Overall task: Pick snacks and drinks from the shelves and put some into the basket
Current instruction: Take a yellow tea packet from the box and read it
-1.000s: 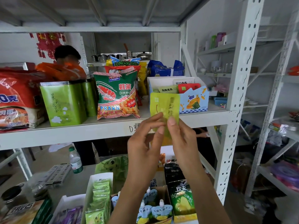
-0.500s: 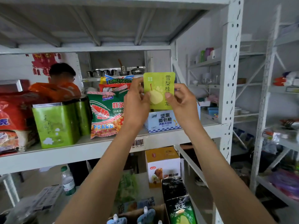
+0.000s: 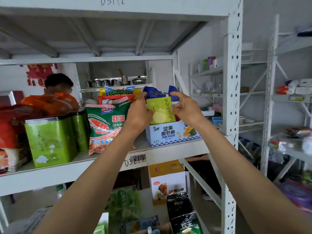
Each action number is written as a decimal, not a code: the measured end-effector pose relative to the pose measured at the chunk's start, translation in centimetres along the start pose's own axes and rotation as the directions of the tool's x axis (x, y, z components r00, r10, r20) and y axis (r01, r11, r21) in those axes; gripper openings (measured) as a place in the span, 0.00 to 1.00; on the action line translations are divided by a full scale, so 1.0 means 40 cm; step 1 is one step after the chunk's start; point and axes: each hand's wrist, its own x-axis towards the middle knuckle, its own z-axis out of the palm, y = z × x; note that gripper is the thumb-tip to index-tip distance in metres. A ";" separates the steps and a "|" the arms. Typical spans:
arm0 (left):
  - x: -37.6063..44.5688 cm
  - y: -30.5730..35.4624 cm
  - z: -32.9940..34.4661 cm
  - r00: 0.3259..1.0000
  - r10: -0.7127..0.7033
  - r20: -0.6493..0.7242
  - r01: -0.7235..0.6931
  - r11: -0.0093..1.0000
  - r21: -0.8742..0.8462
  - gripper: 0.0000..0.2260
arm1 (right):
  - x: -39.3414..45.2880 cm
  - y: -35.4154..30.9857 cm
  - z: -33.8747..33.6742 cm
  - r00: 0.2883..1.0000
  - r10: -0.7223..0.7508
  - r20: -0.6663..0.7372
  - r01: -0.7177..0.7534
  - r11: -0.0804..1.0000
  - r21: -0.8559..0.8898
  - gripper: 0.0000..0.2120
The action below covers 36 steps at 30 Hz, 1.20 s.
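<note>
We hold a flat yellow-green snack pouch with a pear picture [image 3: 160, 110] upright, its lower edge dipping into the open top of a white-and-blue cardboard display box [image 3: 170, 134] on the middle shelf. Our left hand [image 3: 138, 114] pinches the pouch's left edge, our right hand [image 3: 185, 108] pinches its top right corner, fingers curled on it. The box sits near the right end of the white metal shelf board [image 3: 70, 169], close to the perforated white upright post [image 3: 231, 92]. Free room is tight: a green-and-red prawn cracker bag [image 3: 108, 127] stands just left of the left hand, blue snack bags [image 3: 154, 92] crowd behind the pouch. Open gap overhead under the upper shelf. Farther left stand square green tea tins [image 3: 49, 141]. Behind the rack, a person in orange [image 3: 58, 97] and more white racks to the right.

Readable: "PRAWN" and "Qinqin" on the cracker bag, "坚果面包脆" on the box, "雪梨桂花乌" on the pouch, handwritten "D31/2" on the top shelf edge, a barcode sticker [image 3: 138, 157] on the middle shelf edge.
</note>
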 end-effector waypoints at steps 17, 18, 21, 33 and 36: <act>0.000 0.055 0.013 0.982 0.113 0.150 -0.178 0.819 0.546 0.14 | 0.006 0.010 -0.010 0.986 0.090 0.142 -0.069 0.987 -0.147 0.14; 0.002 0.059 0.019 0.980 0.148 0.136 -0.198 0.823 0.533 0.14 | 0.010 0.018 -0.018 0.993 0.086 0.082 -0.074 0.988 -0.138 0.13; 0.010 0.074 0.050 0.966 0.203 0.157 -0.251 0.875 0.413 0.16 | 0.025 0.048 -0.050 0.993 0.085 -0.076 -0.102 0.959 -0.263 0.14; 0.058 0.123 0.163 0.951 0.101 0.294 -0.220 0.886 0.408 0.12 | 0.017 0.087 -0.071 0.986 0.164 -0.012 -0.139 0.795 -0.590 0.20; 0.061 0.124 0.167 0.974 0.077 0.211 -0.149 0.926 0.347 0.07 | 0.013 0.086 -0.075 0.990 0.131 -0.053 -0.139 0.826 -0.547 0.16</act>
